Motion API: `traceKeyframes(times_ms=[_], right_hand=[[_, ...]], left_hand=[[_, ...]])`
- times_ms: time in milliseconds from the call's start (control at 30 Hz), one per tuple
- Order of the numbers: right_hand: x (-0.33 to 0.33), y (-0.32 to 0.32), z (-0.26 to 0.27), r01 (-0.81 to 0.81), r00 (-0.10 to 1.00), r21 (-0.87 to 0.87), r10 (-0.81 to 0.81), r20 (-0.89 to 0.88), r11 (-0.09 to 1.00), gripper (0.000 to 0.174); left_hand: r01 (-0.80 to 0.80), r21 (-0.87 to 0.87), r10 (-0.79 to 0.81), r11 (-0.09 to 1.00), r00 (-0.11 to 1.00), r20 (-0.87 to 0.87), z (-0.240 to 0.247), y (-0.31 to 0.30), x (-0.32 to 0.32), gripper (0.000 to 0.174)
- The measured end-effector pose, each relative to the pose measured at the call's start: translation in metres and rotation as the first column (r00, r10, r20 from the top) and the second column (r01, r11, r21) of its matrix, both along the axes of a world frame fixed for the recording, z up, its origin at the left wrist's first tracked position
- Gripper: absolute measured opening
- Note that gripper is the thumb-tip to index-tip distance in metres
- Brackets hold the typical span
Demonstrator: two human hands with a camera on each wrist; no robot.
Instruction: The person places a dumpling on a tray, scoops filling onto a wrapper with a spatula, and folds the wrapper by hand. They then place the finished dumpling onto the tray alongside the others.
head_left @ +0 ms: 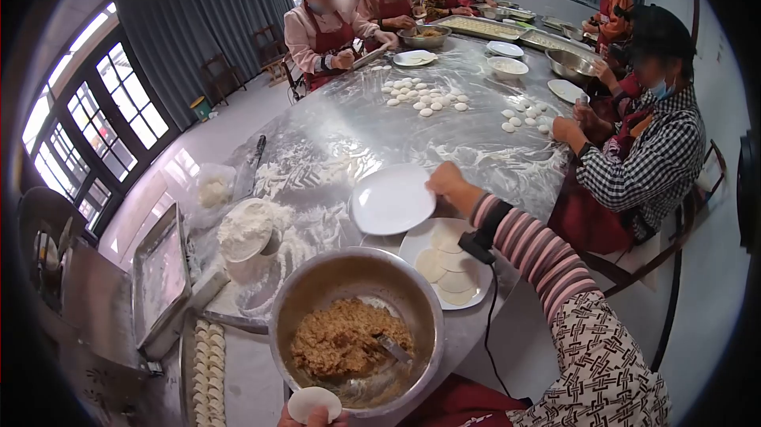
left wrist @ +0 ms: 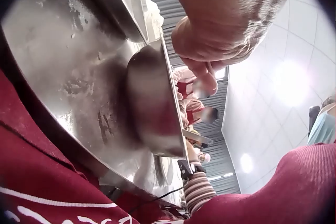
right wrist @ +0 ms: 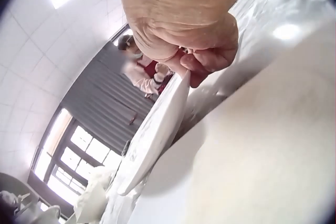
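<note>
My left hand [head_left: 323,417] holds a round dumpling wrapper [head_left: 314,403] at the bottom of the head view. In front of it stands a large steel bowl [head_left: 434,324] with brown minced filling [head_left: 337,340] and a flat metal utensil [head_left: 394,348] resting in it. Beyond the bowl, my right hand [head_left: 450,181] pinches the right edge of an oval white plate [head_left: 390,199] with nothing on it. The right wrist view shows thumb and fingers at the rim of this tilted plate [right wrist: 163,134]. Nearer me, a second white plate [head_left: 411,248] bears several flat wrappers [head_left: 453,275].
A tray [head_left: 250,375] with a row of dumplings [head_left: 209,371] lies left of the bowl. Flour [head_left: 246,229] is heaped behind it, near a cleaver-like tool [head_left: 259,156]. Several people work around the steel table [head_left: 317,141], one [head_left: 646,134] close on the right. Dough pieces [head_left: 424,99] lie farther back.
</note>
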State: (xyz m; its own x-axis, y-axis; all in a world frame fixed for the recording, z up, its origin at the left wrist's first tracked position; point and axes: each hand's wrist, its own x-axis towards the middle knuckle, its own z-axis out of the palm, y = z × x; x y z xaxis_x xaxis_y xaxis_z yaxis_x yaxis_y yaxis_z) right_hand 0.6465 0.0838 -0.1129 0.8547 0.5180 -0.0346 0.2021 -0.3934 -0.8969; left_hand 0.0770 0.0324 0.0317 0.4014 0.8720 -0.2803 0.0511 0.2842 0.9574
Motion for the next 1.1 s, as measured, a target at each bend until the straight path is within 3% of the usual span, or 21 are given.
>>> traceKeyframes(times_ms=[33, 67, 133, 200, 233, 267, 300, 367, 400, 467, 500, 533, 600, 667, 733, 800, 867, 933, 967, 1033, 1100], right_hand=[[0.034, -0.012, -0.021, -0.065, 0.775, -0.442, 0.324, 0.543, 0.895, 0.010], [0.072, -0.026, -0.045, 0.168, 0.236, -0.746, 0.709, 0.665, 0.644, 0.009], [0.105, -0.064, -0.052, 0.312, 0.371, -0.802, 0.712, 0.597, 0.510, 0.012], [0.116, -0.116, -0.044, 0.335, 0.319, -0.809, 0.750, 0.579, 0.482, 0.010], [0.107, -0.130, -0.038, 0.245, 0.729, -0.548, 0.220, 0.648, 0.800, 0.011], [0.098, -0.144, -0.033, 0.358, 0.912, -0.160, -0.308, 0.271, 0.920, 0.013], [0.095, -0.161, -0.025, 0.355, 0.912, -0.163, -0.303, 0.275, 0.921, 0.013], [0.089, -0.190, -0.010, 0.308, 0.688, -0.634, 0.294, 0.664, 0.710, 0.015], [0.083, -0.195, -0.007, 0.301, 0.688, -0.641, 0.304, 0.659, 0.707, 0.015], [0.069, -0.203, 0.000, 0.255, 0.875, -0.557, 0.056, 0.480, 0.790, 0.016], [0.036, -0.198, 0.031, 0.257, 0.965, -0.528, -0.189, 0.180, 0.809, 0.019], [0.019, -0.203, 0.044, 0.238, 0.970, -0.541, -0.169, 0.175, 0.806, 0.019], [-0.006, -0.209, 0.055, 0.389, 0.847, -0.423, -0.136, 0.515, 0.818, 0.015], [-0.030, -0.209, 0.059, 0.401, 0.781, -0.360, -0.109, 0.615, 0.843, 0.016], [-0.075, -0.203, 0.081, 0.149, 0.758, -0.117, -0.038, 0.651, 0.982, 0.019], [-0.152, -0.197, 0.124, -0.064, 0.864, -0.001, 0.056, 0.500, 0.998, 0.018], [-0.211, -0.199, 0.133, -0.340, 0.792, 0.090, 0.233, 0.564, 0.936, 0.024], [-0.268, -0.199, 0.152, -0.622, 0.640, -0.014, 0.520, 0.566, 0.783, 0.039], [-0.289, -0.197, 0.157, -0.666, 0.555, -0.088, 0.571, 0.605, 0.741, 0.045], [-0.319, -0.189, 0.156, -0.685, 0.407, -0.201, 0.597, 0.691, 0.700, 0.050], [-0.330, -0.178, 0.152, -0.643, 0.408, -0.245, 0.595, 0.692, 0.726, 0.049]], left_hand=[[0.000, -0.004, 0.000, 1.000, 1.000, 0.002, -0.001, 0.001, -0.003, 0.027], [0.011, 0.001, -0.011, 1.000, 1.000, 0.003, -0.002, 0.003, -0.006, 0.027], [0.020, 0.002, -0.020, 1.000, 1.000, 0.014, -0.007, 0.005, -0.013, 0.026], [-0.040, -0.029, 0.042, 0.999, 0.996, 0.073, -0.015, 0.006, -0.015, 0.026], [-0.042, -0.033, 0.044, 0.999, 0.996, 0.079, -0.016, 0.006, -0.014, 0.026], [-0.030, 0.001, 0.030, 1.000, 0.993, 0.114, -0.016, 0.006, -0.011, 0.028], [-0.021, 0.037, 0.016, 0.999, 0.989, 0.149, -0.017, 0.005, -0.009, 0.029], [-0.018, 0.024, 0.016, 1.000, 0.994, 0.112, -0.021, 0.008, -0.013, 0.031], [-0.011, 0.014, 0.010, 1.000, 0.998, 0.068, -0.018, 0.007, -0.015, 0.032], [-0.023, -0.006, 0.024, 1.000, 0.998, 0.053, -0.012, 0.003, -0.015, 0.036], [-0.024, 0.108, 0.011, 0.994, 0.992, 0.123, -0.009, -0.001, -0.012, 0.027], [-0.035, 0.221, -0.007, 0.975, 0.982, 0.188, -0.004, -0.005, -0.010, 0.020], [-0.060, 0.329, 0.032, 0.943, 0.995, 0.092, 0.001, -0.007, -0.010, 0.019], [0.027, 0.833, 0.159, 0.553, 0.978, -0.137, -0.002, -0.004, -0.013, 0.023], [0.038, 0.844, 0.195, 0.535, 0.966, -0.167, 0.004, -0.006, -0.017, 0.023], [0.048, 0.837, 0.181, 0.545, 0.968, -0.173, 0.005, -0.007, -0.022, 0.023], [0.019, 0.843, 0.220, 0.537, 0.962, -0.162, 0.001, -0.008, -0.026, 0.022], [-0.114, 0.235, 0.117, 0.965, 0.993, 0.000, -0.004, -0.013, -0.032, 0.022], [-0.136, 0.019, 0.129, 0.991, 0.969, 0.209, -0.009, -0.014, -0.030, 0.023], [-0.109, -0.168, 0.158, 0.980, 0.937, 0.313, -0.005, -0.014, -0.029, 0.024], [-0.002, -0.349, 0.173, 0.937, 0.872, 0.459, -0.006, -0.014, -0.032, 0.027]])
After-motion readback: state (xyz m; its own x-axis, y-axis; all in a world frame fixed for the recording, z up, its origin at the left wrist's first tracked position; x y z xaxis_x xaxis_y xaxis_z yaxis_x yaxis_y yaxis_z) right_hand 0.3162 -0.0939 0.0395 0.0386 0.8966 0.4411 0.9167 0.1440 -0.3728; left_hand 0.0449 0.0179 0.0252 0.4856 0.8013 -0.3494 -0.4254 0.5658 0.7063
